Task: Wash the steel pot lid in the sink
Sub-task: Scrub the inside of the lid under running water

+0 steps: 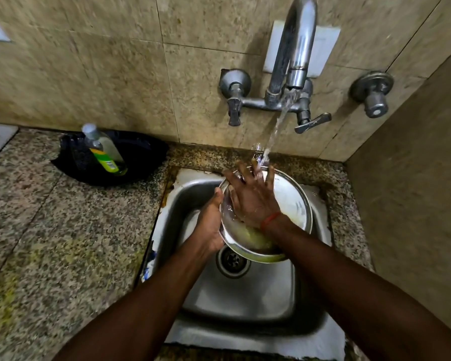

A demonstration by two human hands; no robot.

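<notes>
The round steel pot lid (294, 201) is held tilted over the steel sink (245, 295), its inner face towards me. Yellowish residue sits in its lower part. My left hand (210, 222) grips the lid's left rim, thumb over the edge. My right hand (253, 196) lies flat on the lid's inner face with fingers spread, fingertips under the running water (276, 128). A red thread circles my right wrist.
The wall tap (294, 56) runs above the sink, with valve handles on both sides. On the granite counter (50, 230) to the left, a dish soap bottle (104, 149) lies in a black pan (130, 162). A tiled side wall stands close on the right. The drain (233, 261) lies below the lid.
</notes>
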